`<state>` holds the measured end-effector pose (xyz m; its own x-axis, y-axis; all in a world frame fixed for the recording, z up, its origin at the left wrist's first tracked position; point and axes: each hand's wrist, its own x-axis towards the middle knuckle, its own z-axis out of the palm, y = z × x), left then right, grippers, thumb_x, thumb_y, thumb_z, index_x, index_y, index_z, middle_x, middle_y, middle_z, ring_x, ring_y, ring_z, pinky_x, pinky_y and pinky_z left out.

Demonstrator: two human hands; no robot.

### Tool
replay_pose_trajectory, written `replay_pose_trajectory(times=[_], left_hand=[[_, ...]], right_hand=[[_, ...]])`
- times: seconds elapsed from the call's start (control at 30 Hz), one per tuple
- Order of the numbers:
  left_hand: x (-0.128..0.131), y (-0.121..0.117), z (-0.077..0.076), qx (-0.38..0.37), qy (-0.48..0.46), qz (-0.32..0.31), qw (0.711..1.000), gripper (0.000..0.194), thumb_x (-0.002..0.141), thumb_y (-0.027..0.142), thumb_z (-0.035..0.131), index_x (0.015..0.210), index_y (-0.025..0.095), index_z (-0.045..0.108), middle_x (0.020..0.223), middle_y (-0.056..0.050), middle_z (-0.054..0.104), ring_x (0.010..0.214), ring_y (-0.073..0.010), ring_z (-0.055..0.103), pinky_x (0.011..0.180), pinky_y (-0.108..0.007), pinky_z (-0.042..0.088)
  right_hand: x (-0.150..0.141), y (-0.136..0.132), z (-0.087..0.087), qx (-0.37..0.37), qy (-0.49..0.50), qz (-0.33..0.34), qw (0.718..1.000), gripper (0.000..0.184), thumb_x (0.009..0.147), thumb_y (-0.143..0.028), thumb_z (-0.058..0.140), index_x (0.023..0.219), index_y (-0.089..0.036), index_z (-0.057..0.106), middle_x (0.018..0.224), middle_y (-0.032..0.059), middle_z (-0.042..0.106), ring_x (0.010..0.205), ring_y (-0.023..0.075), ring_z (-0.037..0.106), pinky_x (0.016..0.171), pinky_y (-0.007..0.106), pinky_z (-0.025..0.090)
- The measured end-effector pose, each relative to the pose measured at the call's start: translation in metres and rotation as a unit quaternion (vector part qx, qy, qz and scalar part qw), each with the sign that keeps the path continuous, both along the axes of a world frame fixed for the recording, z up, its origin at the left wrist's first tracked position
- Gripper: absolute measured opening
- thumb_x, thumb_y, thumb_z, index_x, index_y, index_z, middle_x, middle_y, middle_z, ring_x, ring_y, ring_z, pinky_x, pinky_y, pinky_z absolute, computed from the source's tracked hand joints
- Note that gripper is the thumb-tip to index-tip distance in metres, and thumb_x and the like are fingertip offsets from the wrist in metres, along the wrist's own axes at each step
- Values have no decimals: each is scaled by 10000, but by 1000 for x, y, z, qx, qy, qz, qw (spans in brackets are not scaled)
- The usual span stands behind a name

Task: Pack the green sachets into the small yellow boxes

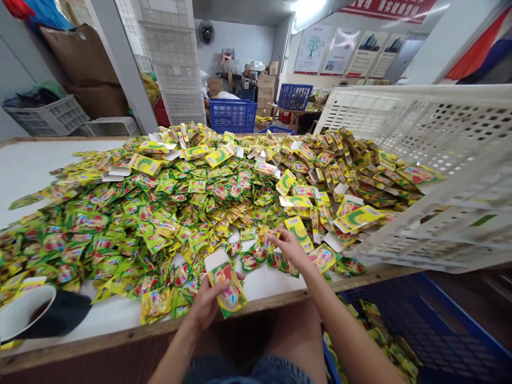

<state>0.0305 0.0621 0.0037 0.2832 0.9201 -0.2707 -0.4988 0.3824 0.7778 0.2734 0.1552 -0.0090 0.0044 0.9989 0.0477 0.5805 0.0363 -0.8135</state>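
Note:
My left hand (208, 301) is wrapped around a small yellow and green printed carton (227, 285) near the table's front edge. The carton's white top flap stands up, and its printed face is turned to me. To the right, my right hand (288, 245) pinches a small shiny sachet (264, 237) at the near side of the heap. Green and yellow sachets (156, 226) with red fruit pictures cover much of the table around both hands. Flattened and part-opened cartons (298, 232) lie just beyond and beside my right hand.
A white perforated crate (420, 229) leans tilted over the table's right side, cartons spilling at its mouth. Below the right edge, a blue crate (448, 325) holds more sachets. A dark cup (66, 312) stands at the front left. The wooden table edge (276, 300) runs across my lap.

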Motion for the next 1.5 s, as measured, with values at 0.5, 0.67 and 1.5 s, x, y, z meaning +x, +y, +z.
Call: replay_pose_trajectory(times=[0.5, 0.67, 1.5], left_hand=[[1, -1, -6, -14, -36, -18, 999, 317, 698, 250, 666, 979, 106, 642, 780, -100, 705, 755, -244, 674, 702, -343, 519], [1, -1, -8, 14, -14, -8, 1000, 305, 682, 200, 678, 974, 115, 653, 878, -107, 706, 841, -251, 665, 740, -325, 514], [24, -12, 9, 67, 183, 30, 980, 428, 654, 352, 732, 1020, 151, 637, 1097, -109, 669, 1087, -295, 569, 910, -358, 442]], right_hand=[[-35, -10, -9, -53, -138, -45, 988, 376, 598, -427, 719, 849, -168, 612, 923, 111, 624, 942, 298, 518, 780, 355, 324], [-48, -9, -11, -54, -87, -21, 995, 294, 555, -356, 747, 731, -180, 591, 828, 55, 620, 888, 253, 522, 749, 318, 351], [-74, -76, 13, -27, 322, -1, 946, 339, 762, -497, 589, 884, -184, 545, 792, 27, 620, 697, 174, 572, 633, 278, 481]])
